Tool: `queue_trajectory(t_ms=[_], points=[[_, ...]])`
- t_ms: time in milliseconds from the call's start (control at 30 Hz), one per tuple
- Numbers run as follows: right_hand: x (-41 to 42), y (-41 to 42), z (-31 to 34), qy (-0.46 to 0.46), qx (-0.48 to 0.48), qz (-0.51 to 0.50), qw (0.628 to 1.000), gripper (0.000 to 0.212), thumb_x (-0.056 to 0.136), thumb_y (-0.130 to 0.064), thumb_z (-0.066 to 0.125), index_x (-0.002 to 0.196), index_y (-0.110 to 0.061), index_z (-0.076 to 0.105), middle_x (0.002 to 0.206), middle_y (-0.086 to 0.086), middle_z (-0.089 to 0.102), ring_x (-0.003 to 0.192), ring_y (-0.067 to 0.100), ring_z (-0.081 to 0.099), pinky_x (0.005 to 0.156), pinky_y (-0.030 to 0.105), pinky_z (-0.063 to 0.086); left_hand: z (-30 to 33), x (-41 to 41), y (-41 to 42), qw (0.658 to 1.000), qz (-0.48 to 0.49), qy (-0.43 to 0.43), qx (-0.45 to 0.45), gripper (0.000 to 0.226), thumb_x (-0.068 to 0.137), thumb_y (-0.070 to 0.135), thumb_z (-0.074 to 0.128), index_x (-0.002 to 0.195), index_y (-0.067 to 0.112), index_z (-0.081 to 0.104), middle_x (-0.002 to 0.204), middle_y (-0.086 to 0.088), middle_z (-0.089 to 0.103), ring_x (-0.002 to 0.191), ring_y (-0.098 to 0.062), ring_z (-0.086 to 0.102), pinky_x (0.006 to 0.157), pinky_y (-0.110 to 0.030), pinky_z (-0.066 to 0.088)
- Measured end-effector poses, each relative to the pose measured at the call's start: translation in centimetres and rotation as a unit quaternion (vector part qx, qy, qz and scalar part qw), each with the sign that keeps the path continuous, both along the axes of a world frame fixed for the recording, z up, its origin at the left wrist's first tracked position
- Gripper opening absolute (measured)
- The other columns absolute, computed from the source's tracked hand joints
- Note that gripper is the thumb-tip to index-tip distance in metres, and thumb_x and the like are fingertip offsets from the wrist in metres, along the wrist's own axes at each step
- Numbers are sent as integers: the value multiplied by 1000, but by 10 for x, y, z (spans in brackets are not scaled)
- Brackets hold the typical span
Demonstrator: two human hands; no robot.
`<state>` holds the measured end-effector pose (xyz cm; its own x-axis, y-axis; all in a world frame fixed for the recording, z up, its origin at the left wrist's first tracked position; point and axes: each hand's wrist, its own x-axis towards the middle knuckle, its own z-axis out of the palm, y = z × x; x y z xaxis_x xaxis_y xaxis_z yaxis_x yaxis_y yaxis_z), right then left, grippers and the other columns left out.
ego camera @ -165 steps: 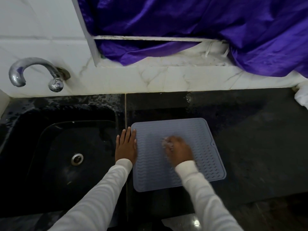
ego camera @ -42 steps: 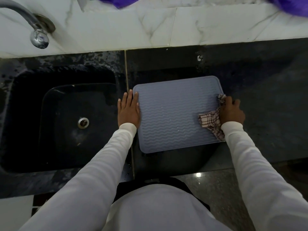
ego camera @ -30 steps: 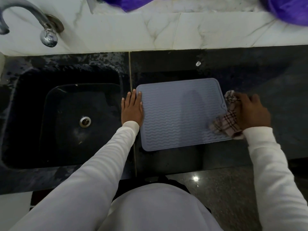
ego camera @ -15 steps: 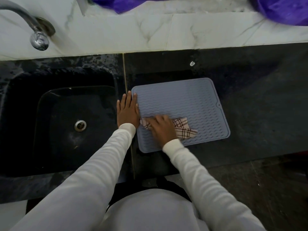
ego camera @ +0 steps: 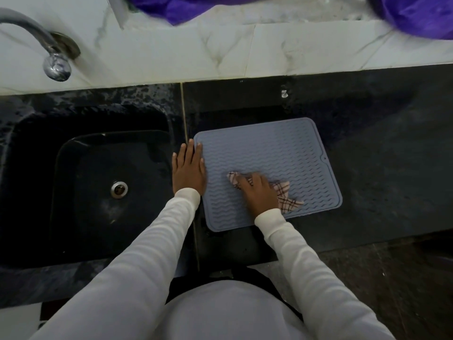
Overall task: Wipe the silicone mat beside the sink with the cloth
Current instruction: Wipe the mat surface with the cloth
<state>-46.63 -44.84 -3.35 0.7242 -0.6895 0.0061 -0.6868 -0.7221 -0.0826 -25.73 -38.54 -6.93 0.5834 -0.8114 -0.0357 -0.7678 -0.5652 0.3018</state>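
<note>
We see the silicone mat (ego camera: 267,173) lying flat on the dark, speckled stone counter (ego camera: 382,168), just to the right of the black sink (ego camera: 107,192); it is a grey-blue rectangle with rounded corners, a raised rim and rows of wavy ridges, and a small notch with a hole sits on its right edge. Our left hand (ego camera: 188,171) lies flat with straight fingers, its grip open, pressing the mat's left edge where it meets the counter seam. Our right hand (ego camera: 258,192) rests on the cloth (ego camera: 285,196), a soft, crumpled checked fabric in pale pink with dark lines, spread across the mat's lower middle; the fingers look bent over the fabric, pressing it down, though we cannot tell whether they truly clutch it. Behind the sink a curved metal tap (ego camera: 49,55) projects from the white marbled wall (ego camera: 245,50), and glossy purple fabric (ego camera: 416,15) drapes above.
</note>
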Motion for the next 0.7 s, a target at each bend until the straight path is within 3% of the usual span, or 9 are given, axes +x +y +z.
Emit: queue_trajectory(t_ms=[100, 267, 433, 567, 700], points=[[-26, -23, 5, 16, 27, -37, 999, 47, 78, -10, 69, 122, -21, 58, 104, 20, 53, 86, 40, 58, 61, 46, 54, 0, 0, 0, 1000, 3, -2, 3, 51, 105, 36, 16, 155, 27, 10, 163, 2, 9, 150, -20, 5, 122, -44, 3], [-80, -71, 15, 45, 48, -138, 988, 57, 77, -27, 73, 127, -33, 46, 114, 13, 47, 96, 37, 55, 76, 46, 51, -2, 1, 0, 1000, 2, -1, 3, 50, 106, 35, 16, 155, 27, 10, 163, 2, 9, 150, -20, 5, 122, -44, 2], [-122, -121, 18, 13, 16, -260, 965, 23, 91, -28, 55, 112, -26, 62, 105, 19, 46, 86, 43, 55, 67, 47, 50, -2, 0, -1, 1000, 5, -3, -1, 50, 106, 32, 19, 155, 27, 12, 163, 2, 11, 150, -21, 7, 122, -44, 3], [-138, -147, 18, 33, 2, -316, 948, 18, 92, -26, 53, 106, -17, 61, 103, 21, 46, 78, 45, 57, 61, 43, 43, -2, 0, 0, 1000, 6, -4, -2, 50, 106, 32, 19, 155, 27, 12, 163, 2, 12, 150, -21, 8, 122, -45, 4], [-131, -143, 15, 29, 9, -345, 938, 18, 92, -20, 51, 109, -17, 56, 110, 21, 45, 85, 44, 57, 64, 43, 42, -3, 0, -1, 1000, 7, -2, 4, 50, 106, 34, 17, 155, 28, 11, 163, 2, 10, 150, -21, 6, 122, -45, 3]])
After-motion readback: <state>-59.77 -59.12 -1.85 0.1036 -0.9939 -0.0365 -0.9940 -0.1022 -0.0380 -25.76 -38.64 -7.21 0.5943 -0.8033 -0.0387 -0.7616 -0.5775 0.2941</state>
